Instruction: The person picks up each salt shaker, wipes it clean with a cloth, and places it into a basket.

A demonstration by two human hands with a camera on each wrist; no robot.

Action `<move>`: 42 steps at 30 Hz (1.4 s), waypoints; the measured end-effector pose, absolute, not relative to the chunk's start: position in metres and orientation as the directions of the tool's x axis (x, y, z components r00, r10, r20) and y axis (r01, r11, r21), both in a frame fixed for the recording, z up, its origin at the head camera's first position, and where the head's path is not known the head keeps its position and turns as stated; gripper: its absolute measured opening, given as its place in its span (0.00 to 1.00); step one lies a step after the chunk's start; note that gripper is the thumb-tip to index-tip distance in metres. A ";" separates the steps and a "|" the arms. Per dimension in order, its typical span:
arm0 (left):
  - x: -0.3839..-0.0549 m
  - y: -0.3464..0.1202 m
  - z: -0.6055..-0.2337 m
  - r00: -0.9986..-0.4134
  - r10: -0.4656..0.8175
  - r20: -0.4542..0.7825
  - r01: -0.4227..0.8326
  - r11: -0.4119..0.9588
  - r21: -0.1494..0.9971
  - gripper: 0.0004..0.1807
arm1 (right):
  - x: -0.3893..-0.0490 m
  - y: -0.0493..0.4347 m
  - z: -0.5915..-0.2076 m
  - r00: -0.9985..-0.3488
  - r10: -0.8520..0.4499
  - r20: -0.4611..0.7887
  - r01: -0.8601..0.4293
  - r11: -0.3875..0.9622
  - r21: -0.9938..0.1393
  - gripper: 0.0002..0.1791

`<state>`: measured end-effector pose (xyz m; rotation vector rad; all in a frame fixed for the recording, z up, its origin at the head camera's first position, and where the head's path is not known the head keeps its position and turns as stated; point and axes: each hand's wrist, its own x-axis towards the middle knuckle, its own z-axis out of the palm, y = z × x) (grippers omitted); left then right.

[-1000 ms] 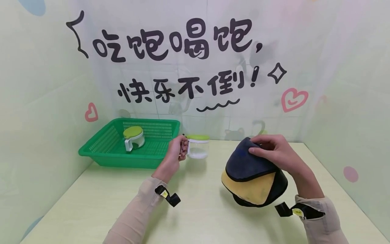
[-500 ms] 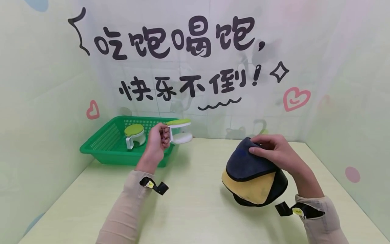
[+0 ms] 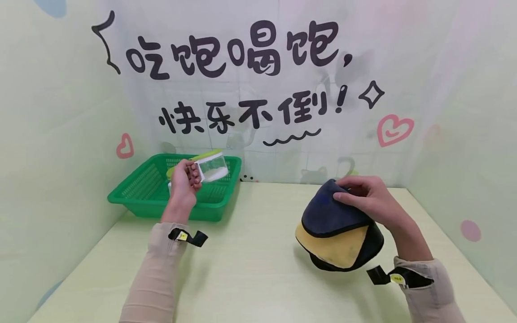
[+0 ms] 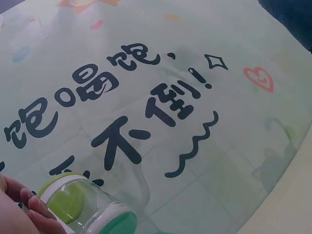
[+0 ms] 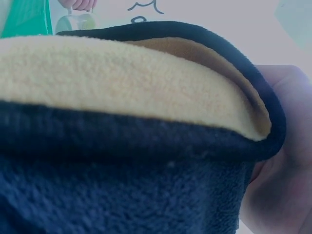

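My left hand (image 3: 186, 181) grips the white handle of a clear seasoning jar (image 3: 213, 168) with a green lid. The jar is tilted and overlaps the green basket (image 3: 214, 210) in the head view. In the left wrist view the jar (image 4: 85, 204) shows at the bottom, with the curled fingers (image 4: 36, 209) beside it. A second jar (image 3: 170, 173) inside the basket is mostly hidden behind that hand. On the right, my right hand (image 3: 373, 199) pinches the top of a folded cloth (image 3: 337, 211), navy on one side and yellow on the other, with black edging. The cloth (image 5: 97, 78) fills the right wrist view.
The pale wooden table (image 3: 250, 260) spreads between the two arms. Behind it hangs a white backdrop (image 3: 258, 89) with black lettering, and side walls close off left and right. The basket stands at the back left.
My left hand has carried the jar leftward from the table beside the basket to over the basket, tilting it on the way. The right hand and cloth have barely moved.
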<state>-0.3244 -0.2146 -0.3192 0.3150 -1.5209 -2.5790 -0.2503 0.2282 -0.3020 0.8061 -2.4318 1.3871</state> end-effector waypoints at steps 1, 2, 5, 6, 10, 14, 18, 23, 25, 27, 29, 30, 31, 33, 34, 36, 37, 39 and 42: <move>-0.326 -0.217 -0.321 -0.967 -0.226 -0.114 0.005 -0.469 0.883 0.14 | -0.251 0.228 -0.303 -0.823 -0.348 0.448 -0.563 0.401 -0.723 0.11; -0.328 -0.219 -0.323 -0.965 -0.235 -0.114 0.003 -0.446 0.895 0.14 | -0.252 0.228 -0.303 -0.824 -0.348 0.448 -0.563 0.399 -0.724 0.11; -0.336 -0.224 -0.329 -0.963 -0.245 -0.115 -0.018 -0.364 0.931 0.14 | -0.253 0.228 -0.305 -0.827 -0.345 0.443 -0.558 0.410 -0.721 0.11; -0.339 -0.226 -0.331 -0.963 -0.244 -0.113 -0.027 -0.333 0.943 0.14 | -0.253 0.229 -0.305 -0.829 -0.344 0.441 -0.556 0.416 -0.720 0.11; -0.352 -0.233 -0.337 -0.961 -0.252 -0.116 -0.053 -0.246 0.968 0.12 | -0.254 0.230 -0.304 -0.835 -0.336 0.436 -0.548 0.429 -0.718 0.11; -0.365 -0.239 -0.341 -0.942 -0.295 -0.160 -0.095 -0.221 0.971 0.10 | -0.255 0.231 -0.304 -0.837 -0.330 0.436 -0.544 0.420 -0.727 0.11; -0.377 -0.245 -0.344 -0.909 -0.343 -0.237 -0.169 -0.217 0.961 0.11 | -0.256 0.232 -0.303 -0.838 -0.322 0.440 -0.543 0.411 -0.733 0.11; -0.387 -0.249 -0.346 -0.888 -0.343 -0.306 -0.240 -0.221 0.945 0.13 | -0.256 0.234 -0.302 -0.842 -0.302 0.446 -0.537 0.406 -0.739 0.11; -0.391 -0.249 -0.347 -0.886 -0.331 -0.325 -0.259 -0.227 0.939 0.13 | -0.256 0.235 -0.302 -0.843 -0.296 0.449 -0.536 0.399 -0.744 0.11; -0.395 -0.249 -0.348 -0.884 -0.321 -0.338 -0.276 -0.225 0.934 0.14 | -0.256 0.236 -0.302 -0.844 -0.291 0.450 -0.534 0.388 -0.751 0.11; -0.398 -0.250 -0.350 -0.890 -0.305 -0.339 -0.289 -0.198 0.937 0.15 | -0.256 0.236 -0.302 -0.845 -0.285 0.452 -0.533 0.378 -0.757 0.11; -0.400 -0.250 -0.351 -0.894 -0.297 -0.336 -0.295 -0.176 0.939 0.16 | -0.256 0.236 -0.303 -0.846 -0.280 0.454 -0.531 0.373 -0.761 0.11; -0.401 -0.250 -0.352 -0.898 -0.287 -0.333 -0.300 -0.152 0.942 0.16 | -0.256 0.236 -0.303 -0.847 -0.274 0.455 -0.529 0.368 -0.764 0.11; -0.403 -0.251 -0.353 -0.913 -0.252 -0.322 -0.310 -0.086 0.947 0.17 | -0.257 0.237 -0.303 -0.849 -0.263 0.458 -0.527 0.363 -0.769 0.11; -0.404 -0.252 -0.352 -0.923 -0.223 -0.315 -0.312 -0.048 0.949 0.17 | -0.257 0.237 -0.304 -0.850 -0.258 0.460 -0.526 0.361 -0.770 0.11; -0.406 -0.254 -0.351 -0.938 -0.163 -0.305 -0.312 0.019 0.950 0.15 | -0.258 0.238 -0.304 -0.852 -0.249 0.461 -0.523 0.354 -0.775 0.11; -0.406 -0.254 -0.350 -0.945 -0.126 -0.302 -0.310 0.046 0.950 0.14 | -0.258 0.238 -0.304 -0.852 -0.246 0.462 -0.522 0.350 -0.778 0.11; -0.408 -0.256 -0.348 -0.948 -0.072 -0.310 -0.315 0.085 0.945 0.12 | -0.260 0.240 -0.305 -0.852 -0.237 0.466 -0.522 0.336 -0.784 0.11; -0.411 -0.259 -0.348 -0.933 -0.038 -0.358 -0.360 0.114 0.926 0.12 | -0.262 0.244 -0.306 -0.855 -0.216 0.471 -0.517 0.301 -0.801 0.10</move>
